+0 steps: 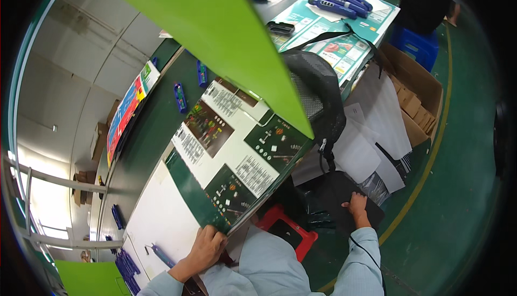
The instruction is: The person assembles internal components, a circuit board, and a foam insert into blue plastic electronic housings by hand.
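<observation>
With the left hand (207, 246) pinching the near edge of the printed card sheet (229, 159) on the surface (156, 129) and the right hand (356, 205) spread flat on the black bag (344, 196) below, the overhanging sheet could slide off.

A single head-worn fisheye view looks steeply down, tilted, close over the green worktable (156, 129) and floor (452, 210).
</observation>
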### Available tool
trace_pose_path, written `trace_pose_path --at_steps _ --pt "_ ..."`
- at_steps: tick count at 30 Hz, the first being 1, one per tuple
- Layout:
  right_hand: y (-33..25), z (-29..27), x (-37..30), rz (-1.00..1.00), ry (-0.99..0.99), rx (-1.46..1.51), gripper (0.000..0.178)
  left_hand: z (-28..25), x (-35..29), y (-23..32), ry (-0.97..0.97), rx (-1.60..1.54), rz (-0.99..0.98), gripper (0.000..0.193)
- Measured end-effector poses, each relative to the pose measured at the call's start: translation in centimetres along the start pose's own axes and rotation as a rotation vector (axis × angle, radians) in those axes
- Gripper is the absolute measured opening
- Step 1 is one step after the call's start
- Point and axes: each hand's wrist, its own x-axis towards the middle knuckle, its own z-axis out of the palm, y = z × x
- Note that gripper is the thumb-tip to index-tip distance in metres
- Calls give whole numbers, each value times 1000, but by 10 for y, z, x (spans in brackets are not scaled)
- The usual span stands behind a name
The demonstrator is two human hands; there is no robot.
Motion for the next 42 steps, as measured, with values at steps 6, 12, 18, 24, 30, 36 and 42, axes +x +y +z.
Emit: trace_pose_path --at_steps 6,12,18,24,30,36,42 --pt "-75 -129 -68 -22 -481 974 36 -17 3 7 72 -66 -51 27" --pt "-50 -203 -159 -146 -602 1211 31 43 -31 60 110 -645 -29 24" --pt "-3 -237 -256 -225 -956 1158 30 158 -18 60 -371 -1496 -490 58" --pt "-31 -246 -311 -279 -1149 888 39 59 -53 84 -236 -1681 -428 63" --pt "-195 -295 -330 -632 -823 968 49 -5 -115 70 -47 -1398 -228 69" --pt "-273 -323 -316 -906 -714 723 47 -73 -160 -8 918 -1167 -238 79" --pt "-364 -373 -337 -1096 -638 358 53 -116 -203 -33 708 -909 -423 35"
